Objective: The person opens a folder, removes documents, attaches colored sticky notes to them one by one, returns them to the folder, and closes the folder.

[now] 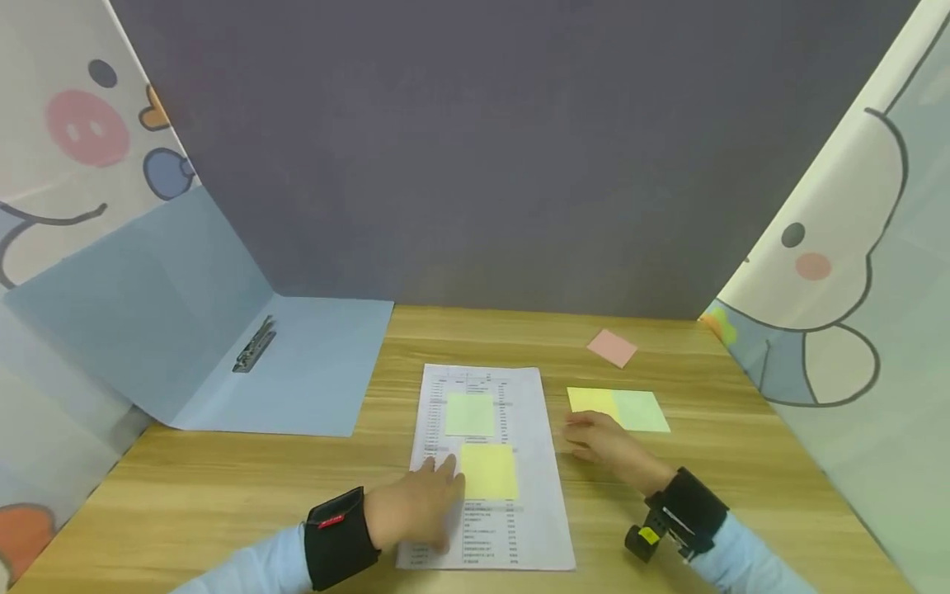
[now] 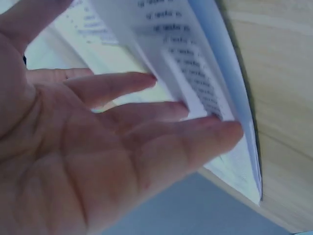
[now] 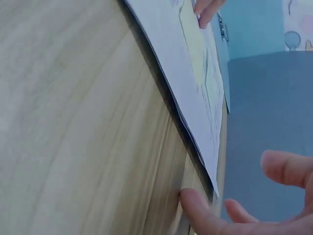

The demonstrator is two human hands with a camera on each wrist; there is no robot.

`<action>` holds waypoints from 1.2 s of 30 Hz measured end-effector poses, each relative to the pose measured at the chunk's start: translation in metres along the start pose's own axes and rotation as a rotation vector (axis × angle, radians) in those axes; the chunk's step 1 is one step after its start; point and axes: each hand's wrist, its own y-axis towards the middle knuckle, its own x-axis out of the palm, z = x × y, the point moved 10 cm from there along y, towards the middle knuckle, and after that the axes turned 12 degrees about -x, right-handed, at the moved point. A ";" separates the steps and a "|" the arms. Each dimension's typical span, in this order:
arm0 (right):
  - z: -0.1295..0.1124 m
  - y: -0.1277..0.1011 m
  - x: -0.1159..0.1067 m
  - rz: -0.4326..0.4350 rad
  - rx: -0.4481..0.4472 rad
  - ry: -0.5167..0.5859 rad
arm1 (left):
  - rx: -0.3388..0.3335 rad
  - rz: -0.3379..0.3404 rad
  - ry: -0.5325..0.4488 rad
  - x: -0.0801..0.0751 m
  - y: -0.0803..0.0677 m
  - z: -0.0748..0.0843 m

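Note:
A stack of printed sheets (image 1: 545, 511) lies on the table, bearing a green sticky note (image 1: 470, 414) and, lower down, a yellow sticky note (image 1: 489, 472). My left hand (image 1: 419, 503) rests on the left side of the sheets, fingers spread, fingertips right at the yellow note's left edge. In the left wrist view its fingers (image 2: 195, 142) reach out over the printed text. My right hand (image 1: 612, 450) is beside the sheets on the right, thumb and fingers apart with nothing between them. Just beyond it lie a yellow note pad (image 1: 590, 400) and a green note pad (image 1: 641, 410), side by side.
A blue folder (image 1: 319, 355) stands open at the back left, its cover leaning up and its metal clip (image 1: 255, 345) showing. A pink note pad (image 1: 613, 348) lies at the back right. A grey panel (image 1: 475, 165) closes off the table's far side.

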 end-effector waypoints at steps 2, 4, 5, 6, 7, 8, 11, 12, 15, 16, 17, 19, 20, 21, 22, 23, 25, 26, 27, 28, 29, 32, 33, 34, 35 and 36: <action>0.002 0.002 0.002 -0.015 0.002 0.082 | -0.008 0.025 0.014 0.002 0.003 -0.001; 0.002 0.004 0.005 -0.048 -0.005 0.151 | -0.010 0.053 0.026 0.002 0.006 -0.002; 0.002 0.005 0.007 -0.062 -0.009 0.176 | -0.009 0.066 0.031 0.001 0.008 -0.002; 0.002 0.005 0.009 -0.076 -0.007 0.200 | -0.008 0.080 0.036 0.000 0.010 -0.003; 0.003 0.006 0.011 -0.083 -0.008 0.230 | -0.009 0.087 0.031 -0.001 0.012 -0.004; 0.004 0.007 0.013 -0.094 -0.004 0.256 | -0.010 0.092 0.031 -0.001 0.014 -0.005; 0.007 0.010 0.018 -0.116 0.006 0.300 | -0.013 0.099 0.025 -0.004 0.021 -0.008; 0.008 0.011 0.020 -0.124 0.011 0.318 | -0.016 0.096 0.020 -0.005 0.023 -0.009; 0.011 0.012 0.026 -0.148 0.016 0.336 | -0.014 0.098 0.014 -0.008 0.027 -0.012; 0.012 0.012 0.028 -0.154 0.019 0.339 | -0.014 0.101 0.011 -0.009 0.028 -0.013; 0.014 0.011 0.030 -0.161 0.022 0.345 | -0.015 0.102 0.006 -0.010 0.030 -0.014; 0.017 0.010 0.033 -0.163 0.030 0.354 | -0.013 0.111 -0.001 -0.013 0.033 -0.016; 0.019 0.009 0.034 -0.156 0.037 0.352 | -0.012 0.114 -0.003 -0.014 0.034 -0.018; 0.020 0.008 0.036 -0.155 0.043 0.351 | -0.013 0.117 -0.004 -0.015 0.036 -0.019; 0.020 0.006 0.039 -0.154 0.046 0.350 | -0.012 0.116 -0.009 -0.016 0.037 -0.021; 0.021 0.004 0.041 -0.156 0.049 0.353 | -0.011 0.115 -0.011 -0.017 0.039 -0.022; 0.021 0.000 0.046 -0.159 0.053 0.357 | -0.008 0.111 -0.020 -0.017 0.041 -0.024; 0.021 -0.002 0.048 -0.164 0.051 0.354 | -0.007 0.108 -0.028 -0.018 0.041 -0.024; 0.020 -0.004 0.051 -0.174 0.045 0.355 | -0.007 0.105 -0.034 -0.018 0.042 -0.025; 0.020 -0.006 0.052 -0.182 0.042 0.358 | -0.008 0.101 -0.042 -0.018 0.043 -0.026; 0.020 -0.008 0.054 -0.188 0.038 0.359 | -0.009 0.098 -0.046 -0.018 0.043 -0.026; 0.019 -0.010 0.055 -0.194 0.031 0.349 | -0.014 0.089 -0.063 -0.017 0.044 -0.027; 0.019 -0.011 0.055 -0.192 0.030 0.345 | -0.013 0.084 -0.068 -0.017 0.044 -0.026; 0.019 -0.011 0.055 -0.191 0.033 0.345 | -0.010 0.075 -0.082 -0.016 0.044 -0.024; 0.020 -0.011 0.054 -0.191 0.035 0.342 | -0.002 0.068 -0.088 -0.016 0.043 -0.021; 0.020 -0.012 0.053 -0.190 0.042 0.336 | 0.012 0.062 -0.095 -0.015 0.041 -0.017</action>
